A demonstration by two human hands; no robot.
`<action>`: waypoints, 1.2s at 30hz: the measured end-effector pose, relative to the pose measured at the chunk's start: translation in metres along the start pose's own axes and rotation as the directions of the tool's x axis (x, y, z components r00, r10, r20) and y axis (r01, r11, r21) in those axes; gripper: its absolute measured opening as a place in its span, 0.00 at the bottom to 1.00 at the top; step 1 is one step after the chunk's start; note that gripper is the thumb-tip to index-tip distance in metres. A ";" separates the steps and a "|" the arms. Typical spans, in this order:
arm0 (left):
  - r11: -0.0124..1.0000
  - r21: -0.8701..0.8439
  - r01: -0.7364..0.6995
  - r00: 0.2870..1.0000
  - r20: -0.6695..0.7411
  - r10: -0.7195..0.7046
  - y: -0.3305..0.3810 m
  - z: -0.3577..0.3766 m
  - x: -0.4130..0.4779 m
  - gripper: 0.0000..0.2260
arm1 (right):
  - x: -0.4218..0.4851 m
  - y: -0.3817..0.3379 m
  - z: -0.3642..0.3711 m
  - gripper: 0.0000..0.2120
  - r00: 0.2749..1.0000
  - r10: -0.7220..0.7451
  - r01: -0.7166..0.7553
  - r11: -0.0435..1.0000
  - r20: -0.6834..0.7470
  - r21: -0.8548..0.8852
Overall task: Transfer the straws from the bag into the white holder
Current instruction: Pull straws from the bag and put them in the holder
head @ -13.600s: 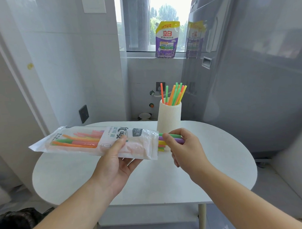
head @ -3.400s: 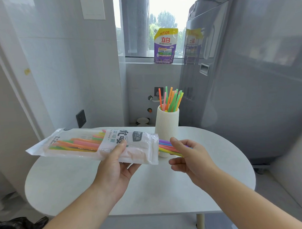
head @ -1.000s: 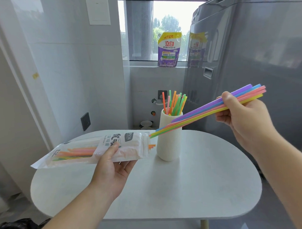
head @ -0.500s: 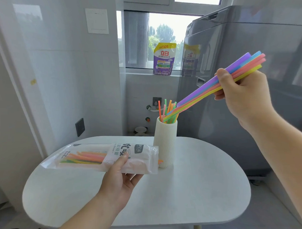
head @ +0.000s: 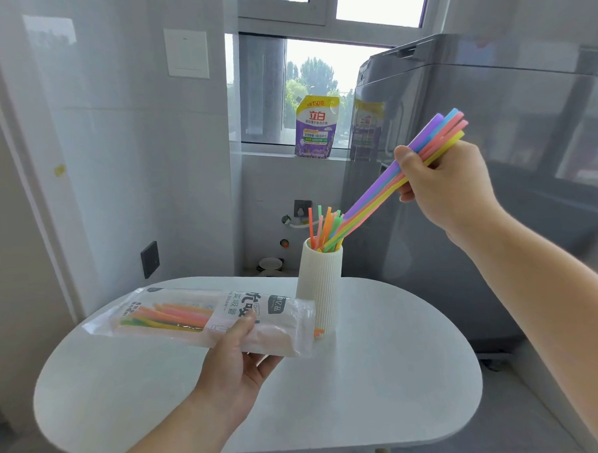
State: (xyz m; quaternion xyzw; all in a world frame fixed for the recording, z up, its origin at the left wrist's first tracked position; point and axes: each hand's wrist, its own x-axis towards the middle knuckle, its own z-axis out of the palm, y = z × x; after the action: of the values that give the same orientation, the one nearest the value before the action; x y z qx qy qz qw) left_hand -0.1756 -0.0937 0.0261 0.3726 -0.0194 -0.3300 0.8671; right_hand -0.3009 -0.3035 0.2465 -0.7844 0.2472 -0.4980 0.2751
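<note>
White round table (head: 381,393) takes up most of the view, grey appliance (head: 508,151) behind on the right, window with a purple pouch (head: 316,127) on the sill. On the table stands the white holder (head: 318,286), upright, ribbed, already carrying a cluster of thin straws (head: 324,225) that stick up out of its mouth. Left hand (head: 238,367) is curled under the bag (head: 206,319), thumb pressed on top, holding it roughly level above the table with its open end just beside the holder. Bag is not empty: several orange, pink, yellow and green straws remain inside, one orange tip peeking out at the open end. Right hand (head: 442,184) is closed around a bundle of wide straws (head: 391,179), purple, blue, pink and yellow, tilted down to the left, lower ends at or just inside the holder mouth; exact depth cannot be told. Judgement: task looks partly done, maybe around midway. This bundle needs to be let go into the holder, then the leftovers in the bag pulled out and dropped in too.
</note>
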 end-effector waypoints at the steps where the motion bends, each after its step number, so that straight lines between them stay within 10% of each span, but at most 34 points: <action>1: 1.000 0.001 0.002 1.000 0.001 -0.002 0.000 0.000 0.000 0.13 | 0.002 0.000 0.002 0.14 1.000 0.002 -0.002 1.000 0.013 -0.004; 25: 1.000 0.009 0.011 1.000 0.005 -0.011 0.003 -0.006 0.003 0.13 | 0.041 0.022 0.088 0.11 0.921 0.219 -0.157 0.966 0.323 -0.207; 36: 0.999 0.026 0.020 1.000 -0.002 -0.020 0.004 -0.009 0.004 0.13 | 0.017 0.044 0.107 0.26 0.945 0.076 0.003 0.971 0.320 -0.241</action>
State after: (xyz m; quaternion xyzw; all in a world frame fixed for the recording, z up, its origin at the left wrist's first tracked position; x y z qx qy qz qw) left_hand -0.1677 -0.0888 0.0211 0.3843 -0.0191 -0.3379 0.8589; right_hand -0.2010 -0.3265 0.1897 -0.8785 0.2707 -0.3229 0.2254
